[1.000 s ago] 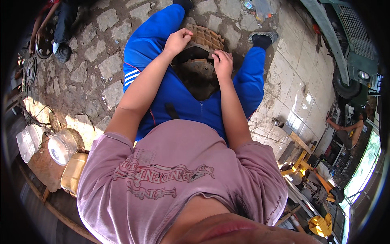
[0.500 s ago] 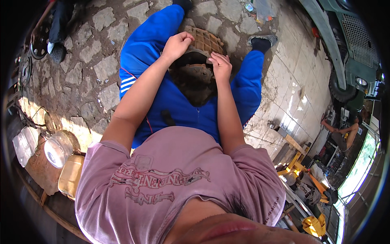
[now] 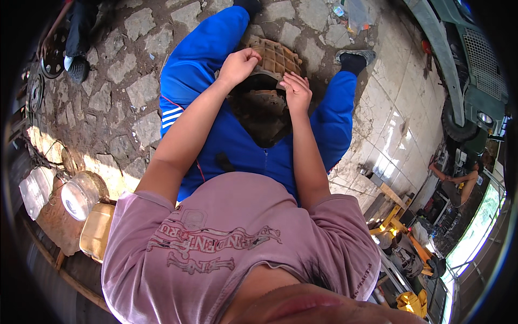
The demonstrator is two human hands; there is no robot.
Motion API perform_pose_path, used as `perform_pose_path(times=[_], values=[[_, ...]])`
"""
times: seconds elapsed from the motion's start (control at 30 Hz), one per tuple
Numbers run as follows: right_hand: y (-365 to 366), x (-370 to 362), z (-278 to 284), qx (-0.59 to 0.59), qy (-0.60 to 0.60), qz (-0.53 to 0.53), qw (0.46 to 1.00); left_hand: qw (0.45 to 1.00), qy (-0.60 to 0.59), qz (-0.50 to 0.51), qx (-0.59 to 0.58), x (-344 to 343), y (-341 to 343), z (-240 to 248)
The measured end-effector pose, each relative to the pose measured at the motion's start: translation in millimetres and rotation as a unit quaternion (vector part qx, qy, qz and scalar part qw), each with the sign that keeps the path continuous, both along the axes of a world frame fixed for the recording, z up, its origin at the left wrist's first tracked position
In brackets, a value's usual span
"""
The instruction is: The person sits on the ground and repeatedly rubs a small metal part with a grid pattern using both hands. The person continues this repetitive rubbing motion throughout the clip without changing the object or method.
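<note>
A rust-brown ribbed metal housing (image 3: 278, 55) with a dark hollow sits between my spread legs. Along its near rim runs a narrow pale grey strip (image 3: 267, 72); whether it is part of the housing or a separate piece I cannot tell. At the left end of that rim, my left hand (image 3: 240, 66) is closed in a pinch, and what lies between its fingertips is hidden. Opposite, my right hand (image 3: 297, 93) has its fingers bent together over the right side of the rim, thumb beneath; what they grip is too small to make out.
Rough paving stones (image 3: 143, 89) lie to the left, pale tiles (image 3: 377, 116) to the right. A dark green vehicle (image 3: 483, 70) stands at far right. Clear tubs and a yellowish jerrycan (image 3: 97, 232) are at lower left. Another person's shoe (image 3: 79, 70) shows at upper left.
The view has shifted slightly, so everything sits a little further right and lower. Both hands keep nearly the same places at the housing's rim.
</note>
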State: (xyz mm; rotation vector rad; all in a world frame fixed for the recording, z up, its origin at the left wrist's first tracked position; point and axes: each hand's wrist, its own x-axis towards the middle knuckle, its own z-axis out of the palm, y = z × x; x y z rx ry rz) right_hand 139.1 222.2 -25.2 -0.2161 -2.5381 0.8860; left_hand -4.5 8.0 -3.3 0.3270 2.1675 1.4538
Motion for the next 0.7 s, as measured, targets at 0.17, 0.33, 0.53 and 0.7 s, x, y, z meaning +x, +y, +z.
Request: perform_pose_path(times=[0.17,0.33,0.53,0.7], values=[[5,8,2,0.005,-0.04,-0.053,0.998,0.999,0.021,-0.022,-0.045,-2,1,1],[2,3,-2,0.001,-0.007,-0.028,1.0,0.996,0.061,-0.005,-0.058,-5,2,-10],[9,13,2,0.009,-0.051,-0.05,0.997,0.985,0.067,-0.012,-0.158,-5,-3,-6],[19,15,0,-0.004,-0.07,-0.054,0.996,0.98,0.049,-0.026,-0.191,-8,-1,-4]])
